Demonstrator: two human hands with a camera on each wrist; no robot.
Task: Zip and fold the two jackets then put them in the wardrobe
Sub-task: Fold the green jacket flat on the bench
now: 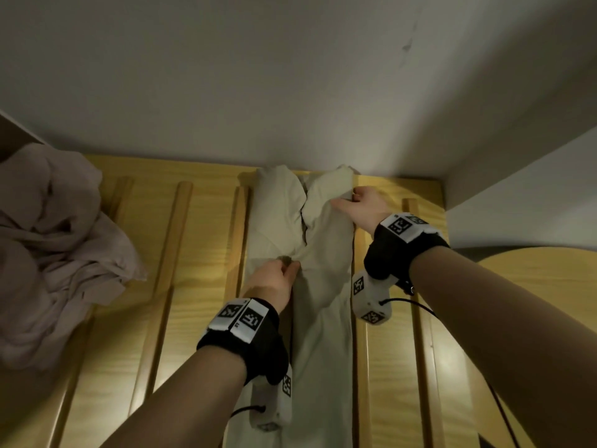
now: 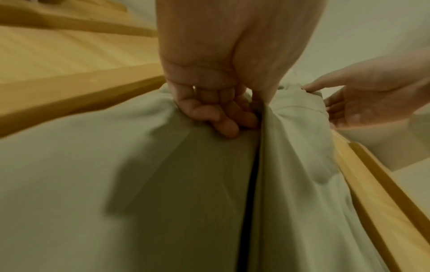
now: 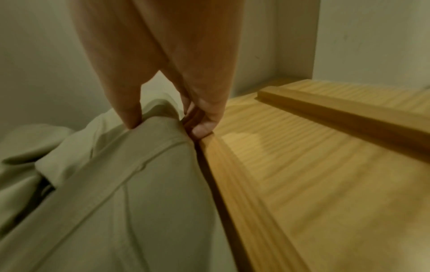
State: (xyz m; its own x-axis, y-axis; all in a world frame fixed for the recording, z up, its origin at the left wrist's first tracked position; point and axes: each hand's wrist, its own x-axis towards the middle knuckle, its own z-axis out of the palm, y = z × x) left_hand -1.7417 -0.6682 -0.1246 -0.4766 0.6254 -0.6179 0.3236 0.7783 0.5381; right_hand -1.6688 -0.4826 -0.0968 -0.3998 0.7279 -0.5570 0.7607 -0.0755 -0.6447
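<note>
A cream jacket [image 1: 319,318] lies lengthwise on a slatted wooden surface [image 1: 200,253], collar toward the wall. Its front is zipped up to about chest height and gapes open above. My left hand [image 1: 277,276] pinches the zipper at the jacket's middle, fingers [image 2: 223,117] curled against the dark zipper line [image 2: 249,211]. My right hand [image 1: 358,205] grips the jacket's right shoulder edge near the collar [image 3: 149,139], thumb on top and fingers [image 3: 204,127] tucked under the cloth beside a slat. A second, pinkish-mauve jacket [image 1: 55,250] lies crumpled at the left.
Pale walls close in the surface at the back [image 1: 290,92] and right [image 1: 517,176]. Raised wooden slats [image 1: 177,237] run toward me across the surface. A rounded wooden board [image 1: 549,270] shows at the right, behind my right forearm.
</note>
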